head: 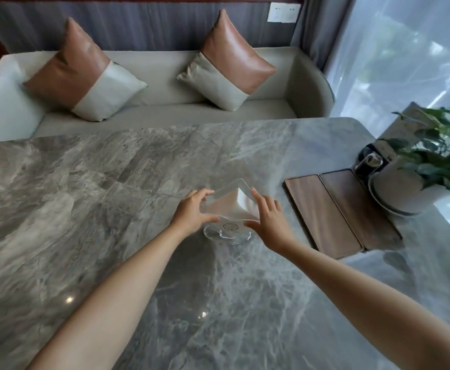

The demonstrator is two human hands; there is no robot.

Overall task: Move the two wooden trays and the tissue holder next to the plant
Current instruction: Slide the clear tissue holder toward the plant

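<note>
Left hand (191, 212) curled on left edge of clear tissue holder (227, 209), thumb low, fingers over top rim. Holder upright between both hands on marble table (85, 196), round base touching tabletop or just above, cannot tell. Right hand (267, 222) half spread against holder's right edge, fingers blurred, grip firmness unclear. Right of right hand: two wooden trays (344, 209) side by side, touching, long axes running away from the body, already beside plant (432, 156) in white pot. Destination lies rightward, right hand nearer; holder probably last item, needs short slide or carry to the right.
</note>
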